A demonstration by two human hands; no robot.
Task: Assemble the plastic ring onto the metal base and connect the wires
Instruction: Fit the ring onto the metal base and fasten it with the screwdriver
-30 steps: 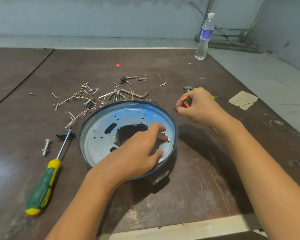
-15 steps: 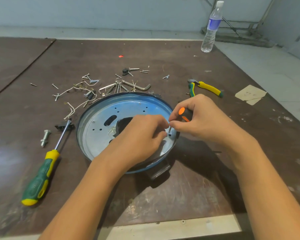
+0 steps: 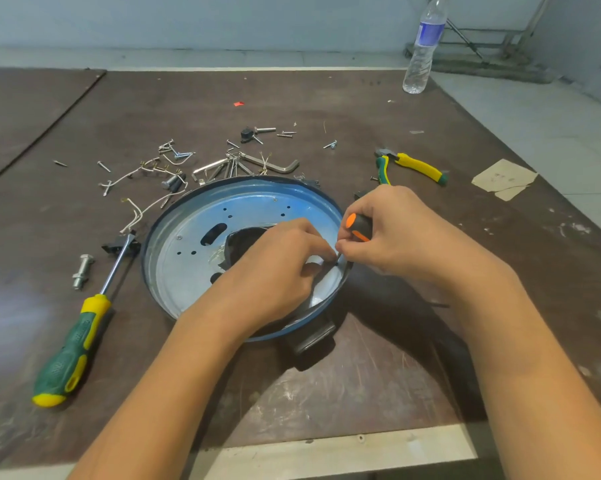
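A round metal base (image 3: 188,271) with a dark rim lies on the brown table, holes in its face and a dark opening at its centre. A black handle part (image 3: 312,337) juts from its near edge. My left hand (image 3: 278,271) rests inside the base at the right, its fingertips pinching something small that I cannot make out. My right hand (image 3: 396,233) grips a short black and orange screwdriver (image 3: 356,226), tip down at the base's right rim, right beside my left fingertips. Loose white wires (image 3: 136,216) lie to the left behind the base.
A long green and yellow screwdriver (image 3: 74,348) and a bolt (image 3: 80,271) lie left of the base. Screws, hex keys (image 3: 274,166) and small parts are scattered behind it. Pliers (image 3: 413,166) lie to the right, a water bottle (image 3: 422,53) at the far edge, cardboard scraps (image 3: 503,178) farther right.
My right hand brought the small screwdriver from near the pliers to the base's right rim, where it now meets my left fingertips. The left hand stayed inside the base.
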